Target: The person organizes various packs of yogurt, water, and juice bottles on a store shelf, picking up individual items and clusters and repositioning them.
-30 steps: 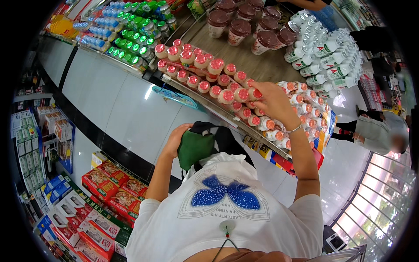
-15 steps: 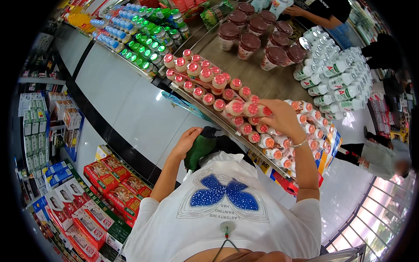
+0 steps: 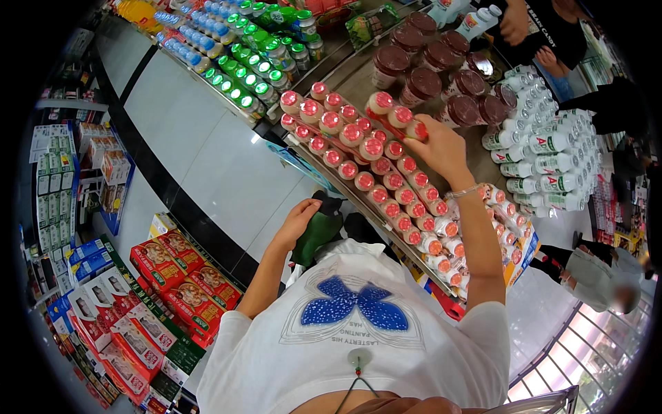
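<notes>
Right hand, two o'clock, grips red-capped bottle pack by one end; probably slick, lightish, mid-row's safer imo. Left hand, eight o'clock, clutches green cloth.

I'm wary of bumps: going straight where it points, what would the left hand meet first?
Beyond the green cloth it grips, the left hand would probably meet the display edge, though depth is unclear.

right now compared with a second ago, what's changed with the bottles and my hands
The right hand has carried the small pack of red-capped bottles away from the body, from over the near edge of the stack toward the brown-lidded cups. It was already on that pack, and has not let go. The left hand stays on the green bundle.
</notes>
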`<move>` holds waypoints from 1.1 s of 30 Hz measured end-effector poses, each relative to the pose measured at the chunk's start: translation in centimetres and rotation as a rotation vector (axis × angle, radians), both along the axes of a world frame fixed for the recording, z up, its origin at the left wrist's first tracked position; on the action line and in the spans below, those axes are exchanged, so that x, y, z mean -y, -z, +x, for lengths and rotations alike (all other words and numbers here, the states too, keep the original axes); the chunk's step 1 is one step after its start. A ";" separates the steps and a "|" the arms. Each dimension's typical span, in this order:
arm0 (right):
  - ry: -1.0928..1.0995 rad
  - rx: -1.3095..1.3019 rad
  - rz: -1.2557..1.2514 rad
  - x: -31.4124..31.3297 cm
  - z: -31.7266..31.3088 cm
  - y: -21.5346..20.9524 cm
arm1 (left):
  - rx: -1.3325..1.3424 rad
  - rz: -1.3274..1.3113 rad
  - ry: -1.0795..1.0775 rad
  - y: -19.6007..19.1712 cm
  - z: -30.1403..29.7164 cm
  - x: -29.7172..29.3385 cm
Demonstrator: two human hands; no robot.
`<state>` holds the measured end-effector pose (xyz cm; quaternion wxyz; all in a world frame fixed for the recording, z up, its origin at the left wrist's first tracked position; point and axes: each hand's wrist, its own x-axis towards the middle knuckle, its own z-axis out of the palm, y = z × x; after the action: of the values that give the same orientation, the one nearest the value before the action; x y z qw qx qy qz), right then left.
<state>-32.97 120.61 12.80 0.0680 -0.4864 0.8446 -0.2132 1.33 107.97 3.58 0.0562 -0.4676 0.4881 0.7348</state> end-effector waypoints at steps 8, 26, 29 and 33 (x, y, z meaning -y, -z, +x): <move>0.011 -0.043 0.102 12.1 -0.3 4.7 | 0.054 -0.018 -0.092 -0.3 1.9 5.1; 0.120 0.041 0.199 12.3 -0.3 8.6 | 0.030 -0.037 0.121 0.3 -2.6 10.0; 0.130 0.043 0.168 12.0 -0.3 9.1 | 0.021 -0.031 0.158 0.6 -3.1 9.9; 0.155 0.051 0.087 12.6 0.0 9.6 | 0.018 -0.012 0.160 0.4 -3.0 9.6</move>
<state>-32.94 107.99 3.22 0.0938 -0.4108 0.8860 -0.1933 -1.65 98.35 3.21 0.1163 -0.4341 0.5279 0.7206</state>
